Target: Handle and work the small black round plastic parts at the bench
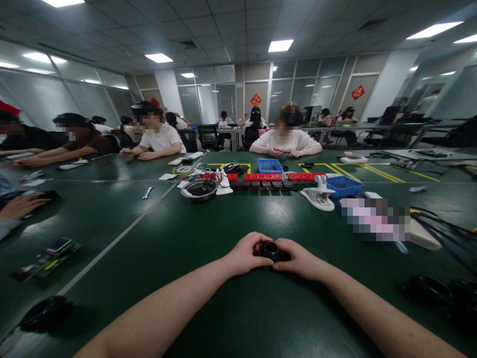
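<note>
Both my hands meet at the middle of the green table (208, 233), around a small black part with a round opening (271, 247). My left hand (248, 254) grips its left side, thumb in front and fingers behind. From the right, my right hand (296, 258) closes on the same part, its thumb near the left thumb. The fingers cover much of the part, so its exact kind does not show. Similar dark round pieces lie at the lower left (46, 314) and the lower right (428, 291).
Ahead stand a metal bowl (199, 191), red power strips (263, 177), blue trays (270, 166) and a white clamp (319, 194). A wrench (148, 193) and a circuit board (52, 258) lie left. Cables (443, 228) run at right. A co-worker (285, 136) sits opposite; another person's hand (24, 205) is at left.
</note>
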`<state>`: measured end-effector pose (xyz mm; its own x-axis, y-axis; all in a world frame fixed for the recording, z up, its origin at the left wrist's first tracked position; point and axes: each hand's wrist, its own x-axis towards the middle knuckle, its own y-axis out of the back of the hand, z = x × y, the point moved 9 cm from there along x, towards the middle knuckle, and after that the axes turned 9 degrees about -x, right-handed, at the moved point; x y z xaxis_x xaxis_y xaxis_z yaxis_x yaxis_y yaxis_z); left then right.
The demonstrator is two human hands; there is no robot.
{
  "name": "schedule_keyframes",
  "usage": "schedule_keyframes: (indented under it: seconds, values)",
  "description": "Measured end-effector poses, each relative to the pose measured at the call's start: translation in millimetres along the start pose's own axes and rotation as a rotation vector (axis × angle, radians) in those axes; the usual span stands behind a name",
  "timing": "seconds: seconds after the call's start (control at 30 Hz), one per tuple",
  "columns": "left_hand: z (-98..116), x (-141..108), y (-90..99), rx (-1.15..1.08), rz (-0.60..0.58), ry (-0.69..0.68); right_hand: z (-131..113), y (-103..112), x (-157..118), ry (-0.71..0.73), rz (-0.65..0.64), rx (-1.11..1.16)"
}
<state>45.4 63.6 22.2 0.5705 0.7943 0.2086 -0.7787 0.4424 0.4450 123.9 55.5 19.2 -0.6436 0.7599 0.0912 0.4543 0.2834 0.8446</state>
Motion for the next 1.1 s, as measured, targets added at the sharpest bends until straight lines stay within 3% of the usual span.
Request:
schedule_keyframes:
  seconds: [0.43,0.63,0.8,0.97,1.1]
  values:
    - [3.1,-0.3,0.8,0.005,0.020,-0.017,4.0,-1.0,0.0,-0.024,0.007,0.064]
    - [4.6,-0.7,-1.5,0.006,0.036,-0.001,19.5,-8.5,-0.7,-0.134,0.016,0.174]
    - [7.1,-3.1,-4.0,0.011,0.100,0.045,25.8,-3.9,-0.6,-0.253,0.119,-0.049]
    - [7.9,-7.0,0.8,0.032,0.208,0.067,13.9,-1.6,1.8,-0.310,0.193,-0.283]
    - [4.8,-7.4,3.8,0.012,0.235,0.067,9.4,-0.2,0.1,-0.343,0.246,-0.340]
